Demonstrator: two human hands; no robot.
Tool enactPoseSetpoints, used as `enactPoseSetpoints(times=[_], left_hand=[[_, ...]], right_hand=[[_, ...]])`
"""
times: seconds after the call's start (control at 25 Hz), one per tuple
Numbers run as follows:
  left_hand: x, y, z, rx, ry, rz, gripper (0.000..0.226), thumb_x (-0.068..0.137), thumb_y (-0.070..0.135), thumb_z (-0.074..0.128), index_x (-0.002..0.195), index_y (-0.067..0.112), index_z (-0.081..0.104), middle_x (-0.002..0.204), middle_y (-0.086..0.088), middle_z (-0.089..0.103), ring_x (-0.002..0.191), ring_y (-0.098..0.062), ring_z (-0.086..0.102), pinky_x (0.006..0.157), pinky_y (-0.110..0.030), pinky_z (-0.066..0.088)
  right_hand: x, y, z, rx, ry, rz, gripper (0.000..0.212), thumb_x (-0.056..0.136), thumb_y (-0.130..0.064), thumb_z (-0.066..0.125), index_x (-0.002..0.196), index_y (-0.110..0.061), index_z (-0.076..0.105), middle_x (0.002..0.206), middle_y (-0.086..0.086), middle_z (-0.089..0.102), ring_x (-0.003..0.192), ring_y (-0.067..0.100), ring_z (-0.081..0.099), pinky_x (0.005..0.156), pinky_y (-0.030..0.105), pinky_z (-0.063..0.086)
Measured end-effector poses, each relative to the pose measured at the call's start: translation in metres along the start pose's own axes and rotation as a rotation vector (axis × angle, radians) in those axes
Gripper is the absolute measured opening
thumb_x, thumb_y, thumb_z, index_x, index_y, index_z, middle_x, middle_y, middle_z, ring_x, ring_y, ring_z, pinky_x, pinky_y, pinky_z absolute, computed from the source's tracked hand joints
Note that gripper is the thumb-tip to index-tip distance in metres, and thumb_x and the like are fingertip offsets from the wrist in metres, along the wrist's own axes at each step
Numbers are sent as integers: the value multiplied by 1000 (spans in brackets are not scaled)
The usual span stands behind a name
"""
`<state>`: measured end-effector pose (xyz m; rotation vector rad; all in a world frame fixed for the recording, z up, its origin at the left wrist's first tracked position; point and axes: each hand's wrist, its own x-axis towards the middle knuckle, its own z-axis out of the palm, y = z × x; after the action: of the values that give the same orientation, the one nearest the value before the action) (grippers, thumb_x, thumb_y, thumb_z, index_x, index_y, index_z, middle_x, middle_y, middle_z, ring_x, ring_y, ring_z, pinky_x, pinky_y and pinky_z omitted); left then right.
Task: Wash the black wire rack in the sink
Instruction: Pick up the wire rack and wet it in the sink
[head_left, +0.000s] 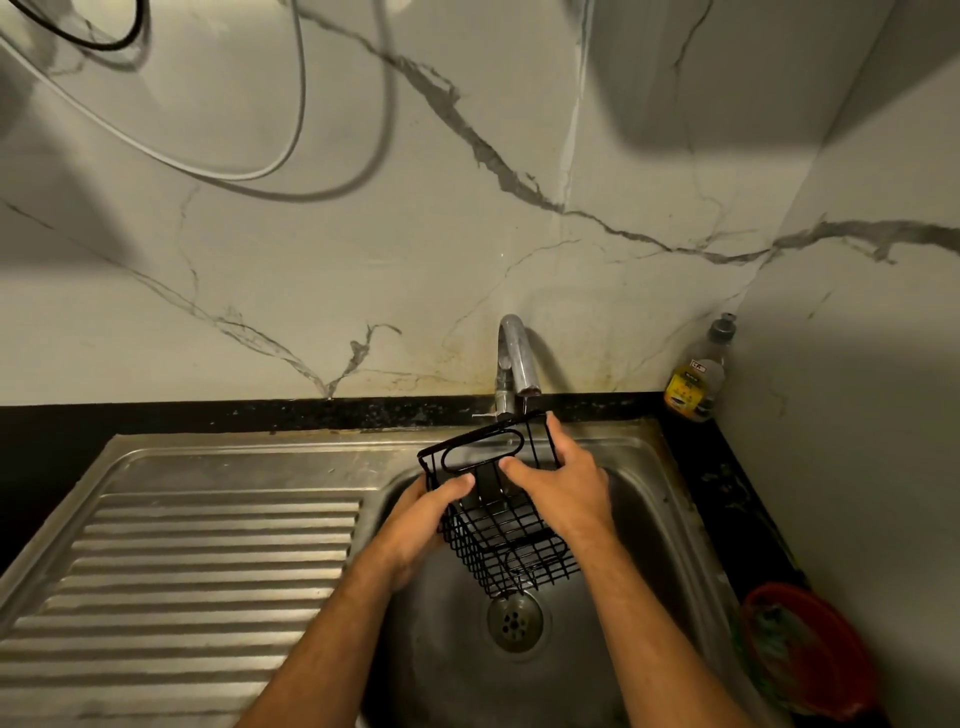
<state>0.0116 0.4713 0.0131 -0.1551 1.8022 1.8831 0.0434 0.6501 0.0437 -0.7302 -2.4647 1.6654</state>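
The black wire rack (506, 535) is a small basket, held tilted above the steel sink bowl (639, 519), just over the drain (514, 621). My left hand (423, 519) grips its left side, thumb on the rim. My right hand (563, 483) holds its upper right edge, fingers curled over the top wire near the faucet (514, 358). No water is visibly running from the spout.
A ribbed steel drainboard (197, 566) lies left of the bowl. A soap pump bottle (698, 376) stands in the back right corner on the black counter. A red bowl holding a scrubber (802, 649) sits at the right edge. Cables hang on the marble wall.
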Motion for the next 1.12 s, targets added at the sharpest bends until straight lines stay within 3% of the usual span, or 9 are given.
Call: enactPoseSetpoints(times=[0.08, 0.16, 0.36, 0.44, 0.6, 0.72, 0.92, 1.0, 1.12], left_hand=[[-3, 4, 0, -30, 16, 2, 30, 95, 16, 66, 124, 10, 65, 107, -10, 78, 99, -26, 74, 95, -45, 57], [-7, 7, 0, -46, 38, -1, 25, 95, 11, 63, 120, 9, 65, 103, -10, 79, 96, -27, 74, 95, -45, 57], [-10, 13, 5, 31, 27, 80, 34, 94, 31, 71, 124, 16, 66, 110, -2, 78, 102, -18, 75, 96, -40, 57], [-8, 19, 10, 91, 14, 113, 41, 92, 42, 72, 126, 22, 67, 115, 2, 77, 108, -14, 73, 101, -40, 55], [1, 26, 20, 234, -15, 157, 70, 74, 68, 78, 133, 34, 63, 127, 12, 70, 118, -6, 65, 107, -38, 50], [1, 30, 33, 267, -24, 177, 68, 78, 53, 82, 138, 39, 53, 124, 20, 61, 115, -4, 58, 99, -26, 47], [7, 35, 47, 267, -63, 207, 62, 72, 49, 87, 129, 36, 66, 118, 17, 73, 116, -6, 66, 109, -40, 49], [10, 40, 52, 262, -30, 203, 62, 77, 43, 86, 133, 34, 63, 115, 21, 68, 117, -5, 61, 104, -32, 45], [15, 47, 58, 284, 15, 175, 66, 79, 39, 86, 138, 29, 57, 122, 16, 64, 116, -7, 56, 98, -29, 43]], right_hand=[[2, -2, 5, -13, -1, -4, 98, 68, -57, 80, 149, -50, 26, 154, 3, 40, 140, 25, 39, 109, 51, 39], [2, -4, 8, -25, -10, -4, 99, 67, -57, 80, 149, -51, 26, 153, 3, 41, 139, 25, 39, 108, 50, 39], [6, 6, -3, 98, 0, 13, 92, 73, -49, 80, 150, -44, 30, 152, -2, 43, 139, 21, 41, 110, 44, 39], [8, 19, -11, 218, 20, 73, 88, 75, -48, 80, 148, -44, 33, 155, -1, 39, 138, 23, 42, 110, 49, 40], [5, 40, -21, 358, 44, 192, 82, 75, -50, 79, 145, -46, 36, 154, 2, 42, 123, 24, 56, 96, 55, 51], [7, 55, -32, 474, 42, 232, 76, 82, -41, 77, 147, -42, 39, 148, 5, 49, 117, 26, 60, 92, 56, 54], [4, 67, -41, 674, -18, 315, 76, 89, -33, 71, 153, -32, 30, 145, 7, 51, 121, 34, 59, 94, 64, 48], [3, 66, -43, 680, -50, 323, 63, 93, -33, 66, 149, -33, 37, 133, 1, 56, 112, 33, 61, 94, 62, 49], [-3, 55, -40, 669, -94, 317, 24, 97, -34, 59, 119, -41, 54, 111, -8, 56, 105, 23, 56, 92, 59, 48]])
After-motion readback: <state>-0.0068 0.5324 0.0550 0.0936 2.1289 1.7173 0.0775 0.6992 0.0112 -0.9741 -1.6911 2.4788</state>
